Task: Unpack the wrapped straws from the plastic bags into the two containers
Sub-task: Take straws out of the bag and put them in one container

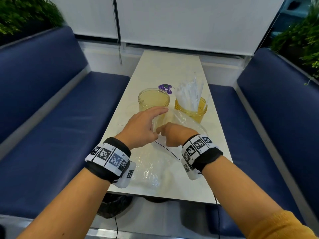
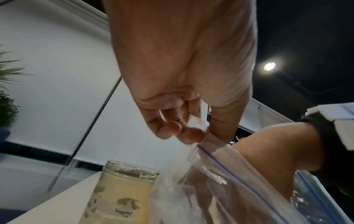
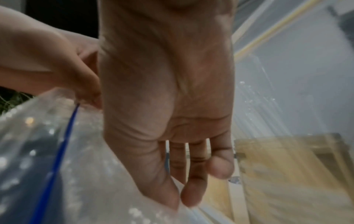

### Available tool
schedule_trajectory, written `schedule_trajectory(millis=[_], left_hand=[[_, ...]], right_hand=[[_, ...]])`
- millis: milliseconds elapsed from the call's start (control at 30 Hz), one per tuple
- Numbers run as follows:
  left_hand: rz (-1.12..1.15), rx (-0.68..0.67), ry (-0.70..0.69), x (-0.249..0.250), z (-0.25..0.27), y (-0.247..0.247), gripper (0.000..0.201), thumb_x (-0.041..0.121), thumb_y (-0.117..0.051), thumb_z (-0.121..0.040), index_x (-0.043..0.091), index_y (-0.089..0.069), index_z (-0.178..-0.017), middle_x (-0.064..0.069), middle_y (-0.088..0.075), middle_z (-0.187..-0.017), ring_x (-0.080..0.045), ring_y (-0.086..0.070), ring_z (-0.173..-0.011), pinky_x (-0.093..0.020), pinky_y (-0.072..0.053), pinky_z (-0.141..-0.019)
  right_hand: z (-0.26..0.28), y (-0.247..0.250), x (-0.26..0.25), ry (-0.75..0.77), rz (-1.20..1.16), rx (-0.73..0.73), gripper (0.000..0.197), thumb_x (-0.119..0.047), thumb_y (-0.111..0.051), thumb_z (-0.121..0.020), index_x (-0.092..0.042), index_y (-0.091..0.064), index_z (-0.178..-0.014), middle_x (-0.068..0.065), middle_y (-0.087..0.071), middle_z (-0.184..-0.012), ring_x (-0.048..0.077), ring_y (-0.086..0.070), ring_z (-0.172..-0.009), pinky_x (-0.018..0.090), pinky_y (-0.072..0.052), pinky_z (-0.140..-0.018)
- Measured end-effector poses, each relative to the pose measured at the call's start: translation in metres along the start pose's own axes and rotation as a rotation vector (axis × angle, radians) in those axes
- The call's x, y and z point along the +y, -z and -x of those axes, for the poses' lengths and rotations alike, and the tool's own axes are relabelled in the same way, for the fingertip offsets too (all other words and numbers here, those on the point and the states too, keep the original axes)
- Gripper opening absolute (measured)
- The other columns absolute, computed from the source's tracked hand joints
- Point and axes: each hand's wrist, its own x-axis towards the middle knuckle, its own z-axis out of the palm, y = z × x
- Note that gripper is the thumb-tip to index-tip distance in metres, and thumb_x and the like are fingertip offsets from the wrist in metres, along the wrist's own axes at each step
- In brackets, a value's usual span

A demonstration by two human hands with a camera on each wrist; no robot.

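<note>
Mid-unpack: left hand [image 2: 184,84] pinching bag [image 2: 220,189] lip, right hand [image 3: 168,106] inside, pinching straws maybe, can't tell. Next up, pulling a bunch toward empty jar [image 1: 154,100] at 12 o'clock.

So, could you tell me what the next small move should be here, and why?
Probably draw a bundle of straws out: the left hand pinches the zip bag mouth open, the right hand reaches inside, and the left jar stands empty.

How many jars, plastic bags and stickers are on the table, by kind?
Jars: 2, one empty, one holding wrapped straws
Plastic bags: 2, one held open by both hands, one lying flat near the table edge
Stickers: 1, purple
Total: 5
</note>
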Motion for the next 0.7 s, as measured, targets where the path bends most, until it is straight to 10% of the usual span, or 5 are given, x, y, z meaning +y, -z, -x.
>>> schedule_trajectory(millis=[100,267,467,700], left_hand=[[-0.012,0.037,-0.009,-0.001,0.002,0.001,0.079,0.004,-0.077,-0.076,0.026,-0.049,-0.146,0.015,-0.047,-0.150,-0.012,-0.045,-0.109,-0.016,-0.040,-0.082],[0.029,0.053,0.033,-0.008,0.003,0.001,0.077,0.004,-0.075,-0.077,0.028,-0.049,-0.146,0.015,-0.048,-0.149,-0.018,-0.058,-0.102,-0.012,-0.042,-0.083],[0.055,0.079,0.090,-0.016,0.002,0.000,0.076,0.016,-0.080,-0.074,0.020,-0.049,-0.143,0.007,-0.051,-0.142,-0.011,-0.042,-0.115,-0.028,-0.040,-0.101],[0.214,0.132,0.217,-0.018,-0.002,-0.020,0.100,0.046,-0.092,-0.061,0.018,-0.045,-0.145,0.008,-0.047,-0.138,-0.015,-0.052,-0.115,-0.026,-0.042,-0.091]], right_hand=[[-0.004,-0.006,0.003,0.016,-0.001,-0.016,0.067,-0.005,-0.056,-0.092,-0.033,-0.037,-0.150,0.002,-0.046,-0.147,0.028,-0.057,-0.122,0.039,-0.052,-0.097],[-0.008,-0.015,0.011,0.018,-0.008,0.057,0.050,-0.022,-0.050,-0.102,-0.019,-0.037,-0.151,0.009,-0.043,-0.145,0.032,-0.048,-0.131,0.041,-0.043,-0.106],[0.006,-0.007,0.018,0.063,-0.219,0.248,0.028,-0.019,-0.045,-0.102,-0.016,-0.052,-0.129,0.009,-0.065,-0.116,0.029,-0.062,-0.100,0.048,-0.052,-0.091],[0.031,0.024,0.012,0.197,-0.483,0.482,0.023,-0.023,-0.040,-0.106,-0.011,-0.054,-0.121,-0.007,-0.064,-0.097,0.015,-0.062,-0.089,0.038,-0.052,-0.087]])
